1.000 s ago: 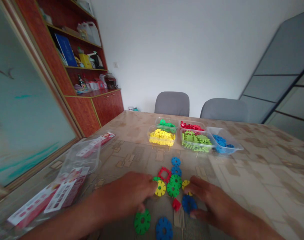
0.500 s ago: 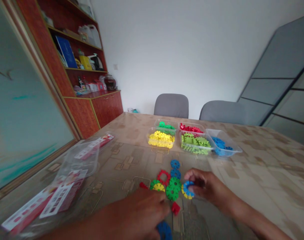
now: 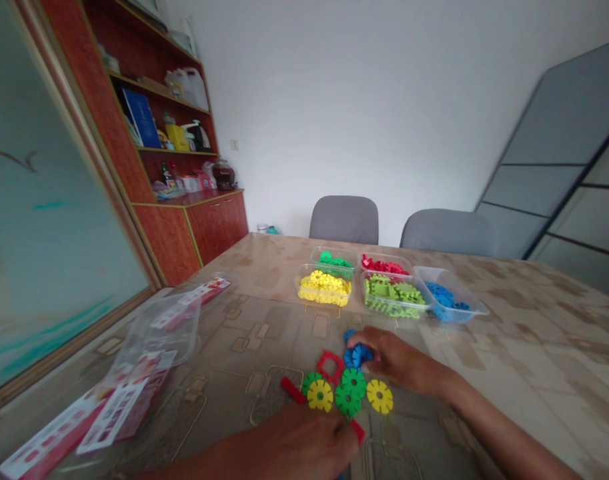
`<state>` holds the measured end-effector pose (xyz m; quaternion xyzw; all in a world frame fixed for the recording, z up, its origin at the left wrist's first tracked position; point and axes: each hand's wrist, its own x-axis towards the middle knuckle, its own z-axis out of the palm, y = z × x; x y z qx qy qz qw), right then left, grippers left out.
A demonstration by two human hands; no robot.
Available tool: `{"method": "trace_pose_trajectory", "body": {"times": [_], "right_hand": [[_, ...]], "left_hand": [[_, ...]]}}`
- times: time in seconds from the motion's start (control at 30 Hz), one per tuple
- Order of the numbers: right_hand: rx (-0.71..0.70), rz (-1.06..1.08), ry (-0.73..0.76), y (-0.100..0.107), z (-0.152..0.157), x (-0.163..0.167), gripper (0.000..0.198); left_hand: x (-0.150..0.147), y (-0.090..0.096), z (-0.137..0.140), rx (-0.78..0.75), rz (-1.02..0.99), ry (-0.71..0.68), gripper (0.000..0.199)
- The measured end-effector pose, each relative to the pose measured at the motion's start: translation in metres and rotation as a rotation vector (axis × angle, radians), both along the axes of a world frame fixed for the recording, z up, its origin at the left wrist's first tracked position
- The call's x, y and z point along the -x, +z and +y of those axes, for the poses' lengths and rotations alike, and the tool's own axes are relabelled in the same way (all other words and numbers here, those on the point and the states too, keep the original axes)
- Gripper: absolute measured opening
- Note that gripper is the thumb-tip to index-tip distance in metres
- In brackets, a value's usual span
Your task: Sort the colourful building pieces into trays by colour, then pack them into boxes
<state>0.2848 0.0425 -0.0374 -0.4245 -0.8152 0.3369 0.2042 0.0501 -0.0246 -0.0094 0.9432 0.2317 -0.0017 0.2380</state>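
Observation:
My right hand (image 3: 387, 360) pinches a blue notched disc (image 3: 358, 357) between thumb and fingers, over or against another blue disc (image 3: 349, 335) behind it. My left hand (image 3: 311, 437) lies low in front with its fingers curled; what is under them is hidden, and a red piece (image 3: 357, 431) shows at its fingertips. Between the hands lie green discs (image 3: 351, 393) that overlap. A yellow disc (image 3: 379, 397) lies to their right. On the left, another yellow disc (image 3: 319, 395) overlaps a green one, below a red square ring (image 3: 330, 366) and beside a red strip (image 3: 293, 390).
Clear tubs at the back hold sorted pieces: yellow (image 3: 324, 288), lime green (image 3: 394, 297), blue (image 3: 447, 301), green (image 3: 334, 260) and red (image 3: 384, 265). A clear lid (image 3: 159, 333) and printed packaging (image 3: 121, 403) lie at left. Two grey chairs (image 3: 344, 220) stand behind the table.
My right hand has moved up and left with the blue disc, off the yellow disc and over to the other blue discs. The left hand has shifted slightly right, covering the blue piece below it.

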Motion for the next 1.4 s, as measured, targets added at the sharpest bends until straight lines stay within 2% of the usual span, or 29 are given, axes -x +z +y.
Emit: {"method": "trace_pose_trajectory", "body": {"times": [0.07, 0.17, 0.3, 0.37, 0.43, 0.57, 0.77, 0.87, 1.07, 1.27, 1.4], "right_hand": [[0.037, 0.075, -0.028, 0.0, 0.0, -0.001, 0.029], [0.078, 0.163, -0.044, -0.008, 0.007, -0.006, 0.016], [0.054, 0.206, -0.114, -0.02, 0.024, -0.012, 0.024], [0.025, 0.189, -0.143, -0.023, 0.03, -0.013, 0.025], [0.003, 0.159, -0.158, -0.024, 0.033, -0.01, 0.018], [-0.013, 0.13, -0.189, -0.019, 0.03, -0.004, 0.014], [0.062, 0.148, -0.126, -0.015, 0.022, 0.003, 0.015], [0.071, 0.146, -0.122, -0.014, 0.021, 0.003, 0.023], [0.106, 0.191, -0.102, -0.011, 0.02, 0.0, 0.025], [0.218, 0.35, 0.002, -0.006, 0.011, 0.01, 0.031], [0.232, 0.411, 0.058, -0.006, 0.005, 0.022, 0.037]], "left_hand": [[0.001, 0.01, -0.001, -0.021, 0.046, -0.025, 0.018], [0.007, 0.024, -0.003, 0.021, 0.0, -0.01, 0.019], [0.017, 0.031, 0.006, 0.11, -0.062, 0.081, 0.02], [0.019, 0.028, 0.017, 0.161, -0.124, 0.145, 0.019], [0.02, 0.022, 0.03, 0.23, -0.234, 0.22, 0.017], [0.018, 0.003, 0.053, 0.307, -0.446, 0.358, 0.015], [0.017, -0.018, 0.066, 0.36, -0.486, 0.451, 0.01], [0.017, -0.021, 0.067, 0.373, -0.505, 0.46, 0.009], [0.017, -0.02, 0.073, 0.359, -0.546, 0.506, 0.008], [0.014, -0.023, 0.073, 0.37, -0.587, 0.55, 0.005], [0.009, -0.024, 0.067, 0.387, -0.614, 0.569, 0.007]]}}
